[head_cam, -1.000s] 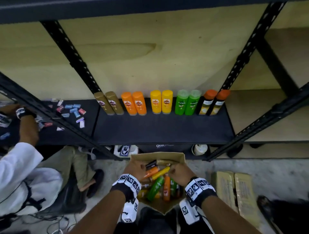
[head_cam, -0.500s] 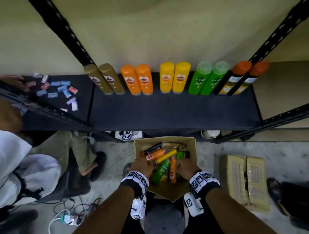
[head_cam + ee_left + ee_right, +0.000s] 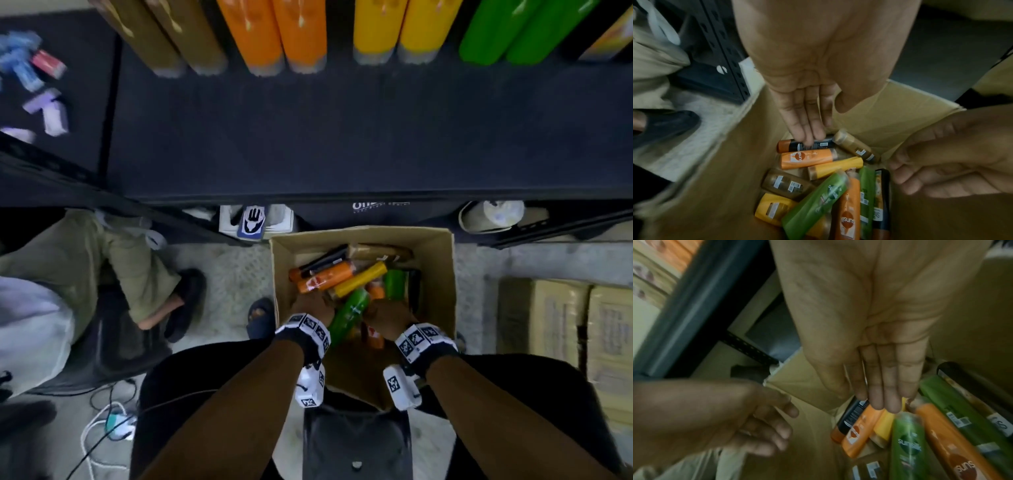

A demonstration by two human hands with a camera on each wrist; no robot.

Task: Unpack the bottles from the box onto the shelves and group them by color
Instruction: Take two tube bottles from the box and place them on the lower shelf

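Note:
An open cardboard box (image 3: 438,260) stands on the floor below the shelf, with several bottles lying loose in it: black, orange, yellow, green and brown. Both my hands are inside it. My left hand (image 3: 807,126) points straight fingers down at a black bottle with an orange cap (image 3: 824,144), at or just above it. My right hand (image 3: 884,386) hovers flat-fingered over an orange bottle (image 3: 859,430) and a green bottle (image 3: 906,444). Neither hand holds anything. On the shelf (image 3: 342,137), pairs of brown, orange (image 3: 274,37), yellow and green bottles stand in a row.
Another person sits at the left, a leg and sandal (image 3: 181,301) near the box. Taped cartons (image 3: 561,325) lie on the floor at the right. Small coloured packets (image 3: 44,89) lie on the left shelf section. Cables and a power strip (image 3: 113,421) lie at lower left.
The head view has dropped and closed in on the shelf and box. Both hands have drawn back toward the near side of the box and hold nothing.

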